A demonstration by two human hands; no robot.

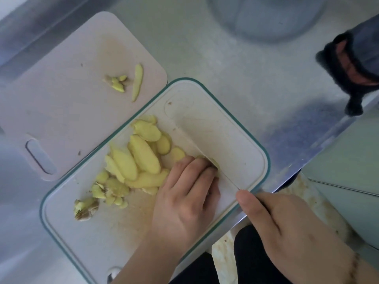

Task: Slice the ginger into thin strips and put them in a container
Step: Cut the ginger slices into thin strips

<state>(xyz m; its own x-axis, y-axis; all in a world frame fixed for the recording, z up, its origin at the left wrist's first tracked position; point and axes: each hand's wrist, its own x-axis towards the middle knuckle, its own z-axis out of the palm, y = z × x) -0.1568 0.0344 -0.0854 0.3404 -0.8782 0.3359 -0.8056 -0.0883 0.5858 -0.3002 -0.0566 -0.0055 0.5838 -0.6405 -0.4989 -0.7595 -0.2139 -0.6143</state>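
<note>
1. A white rectangular cutting board with a teal rim (242, 124) lies at an angle on the grey metal worktop (235, 64), its near corner reaching the worktop's edge.
2. The left hand (184, 197) rests on this board, fingers (196, 171) curled together and pressing down on a small piece of yellow ginger (214, 162) at their tips.
3. The right hand (287, 224) grips the handle of a white-bladed knife (205, 144), thumb lying along the top; the blade stands edge-down against the ginger, just beside the left fingertips.
4. A pile of peeled yellow ginger slices (141, 158) lies on the board to the left of the hand, with knobbly ginger trimmings (98, 195) nearer the board's left edge.
5. A second, pale pink cutting board with a handle slot (61, 111) sits behind, its corner tucked beside the teal rim, carrying a few ginger scraps (127, 83).
6. A clear round bowl (266, 15), blurred, stands at the far side of the worktop.
</note>
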